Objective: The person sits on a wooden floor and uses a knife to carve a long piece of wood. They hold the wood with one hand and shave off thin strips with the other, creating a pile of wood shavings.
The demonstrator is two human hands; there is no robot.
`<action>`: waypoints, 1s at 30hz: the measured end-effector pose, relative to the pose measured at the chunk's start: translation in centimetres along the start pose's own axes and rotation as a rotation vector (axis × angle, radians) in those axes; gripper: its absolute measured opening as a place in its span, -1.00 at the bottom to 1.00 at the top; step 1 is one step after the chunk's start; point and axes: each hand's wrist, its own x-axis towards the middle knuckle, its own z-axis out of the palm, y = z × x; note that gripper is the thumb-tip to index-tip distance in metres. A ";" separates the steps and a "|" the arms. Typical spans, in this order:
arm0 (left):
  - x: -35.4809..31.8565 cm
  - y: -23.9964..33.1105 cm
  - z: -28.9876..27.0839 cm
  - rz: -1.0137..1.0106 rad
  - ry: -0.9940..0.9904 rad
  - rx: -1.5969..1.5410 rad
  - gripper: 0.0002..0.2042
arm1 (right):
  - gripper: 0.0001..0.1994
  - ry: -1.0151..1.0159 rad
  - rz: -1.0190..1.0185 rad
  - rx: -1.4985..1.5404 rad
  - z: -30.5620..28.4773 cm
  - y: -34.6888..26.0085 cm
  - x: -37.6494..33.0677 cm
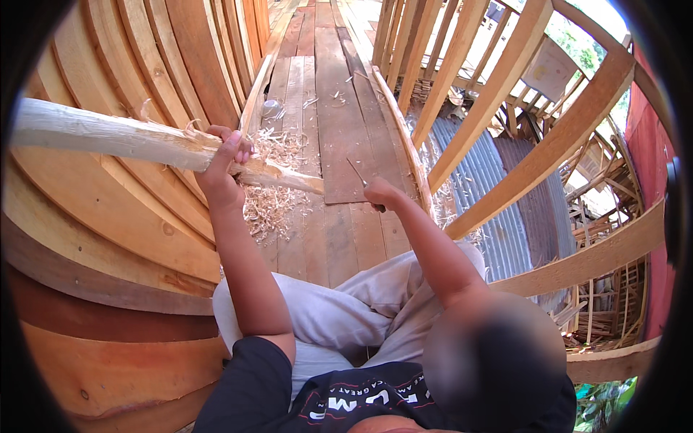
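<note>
A long pale wooden pole [108, 133] comes in from the left, its stripped surface rough with curled slivers. My left hand [222, 164] is closed round it near its tapered, freshly cut end, which points right over the floor planks. In my right hand [381, 192] is a knife [355, 171] with a slim blade angled up and away to the left. The blade is apart from the pole, a little beyond its tip. Most of the knife's handle is hidden in my fist. Wood shavings [268, 209] lie heaped under the pole.
Curved planks [101, 187] wall the left side. Upright timber ribs [498, 79] stand on the right, with corrugated metal sheets [484, 195] beyond them. A small round container [271, 109] sits on the plank floor [339, 108] ahead. My crossed legs [325, 307] are close below.
</note>
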 end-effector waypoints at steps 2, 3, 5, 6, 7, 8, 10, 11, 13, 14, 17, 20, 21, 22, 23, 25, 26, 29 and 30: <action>0.0 -1.3 0.8 -0.027 0.009 -0.034 -0.88 | -0.74 0.034 -0.089 0.034 -1.9 0.9 0.0; 0.0 -1.8 0.7 -0.036 0.010 -0.061 -0.88 | -0.74 0.042 -0.147 0.099 -2.4 0.3 -1.0; 0.1 -2.4 0.8 -0.061 0.071 -0.051 -0.88 | -0.74 0.070 -0.204 0.147 -2.9 -0.9 -2.6; 0.1 -2.8 0.8 -0.074 0.104 -0.044 -0.87 | -0.74 0.094 -0.199 0.129 -2.9 -1.3 -3.3; 0.2 -3.4 0.6 -0.076 0.113 -0.054 -0.87 | -0.74 0.117 -0.196 0.111 -2.7 -1.4 -3.5; 0.4 -4.1 0.3 -0.075 0.123 -0.063 -0.87 | -0.75 0.131 -0.224 0.165 -2.1 -1.3 -3.3; 0.6 -5.4 0.4 -0.096 0.136 -0.084 -0.87 | -0.76 0.167 -0.261 0.280 -0.6 0.3 -2.6; 0.6 -5.9 0.5 -0.110 0.143 -0.093 -0.87 | -0.73 0.107 -0.292 0.410 0.4 1.5 -1.5; 0.6 -6.7 0.5 -0.134 0.141 -0.071 -0.87 | -0.71 0.233 -0.384 0.251 1.7 1.5 -0.6; 0.6 -7.0 0.5 -0.133 0.146 -0.067 -0.86 | -0.70 0.297 -0.430 0.170 2.2 1.4 -0.1; 0.3 -6.9 1.1 -0.137 0.148 -0.037 -0.85 | -0.69 0.128 -0.449 0.174 3.1 -1.0 -0.4; 0.1 -6.7 1.5 -0.149 0.102 -0.070 -0.85 | -0.69 0.168 -0.442 0.123 3.6 -2.1 -0.5; 0.1 -7.0 1.4 -0.140 0.102 -0.059 -0.86 | -0.69 0.138 -0.464 0.150 3.7 -2.0 -0.4; -0.1 -7.1 1.4 -0.132 0.106 -0.056 -0.87 | -0.69 0.108 -0.487 0.178 3.7 -1.9 -0.2; -0.3 -7.2 1.5 -0.124 0.110 -0.052 -0.87 | -0.69 0.079 -0.508 0.207 3.9 -1.7 0.2; -0.4 -7.3 2.3 -0.099 0.148 -0.012 -0.88 | -0.70 0.028 -0.535 0.353 4.3 -1.1 1.4; -0.5 -7.4 2.7 -0.100 0.148 0.010 -0.89 | -0.70 0.005 -0.546 0.427 4.4 -0.8 1.9; -0.8 -7.4 2.9 -0.098 0.158 0.056 -0.90 | -0.72 -0.026 -0.384 0.416 4.3 -1.7 2.2; -0.8 -7.4 3.0 -0.097 0.159 0.045 -0.91 | -0.72 -0.035 -0.423 0.464 4.3 -1.8 2.1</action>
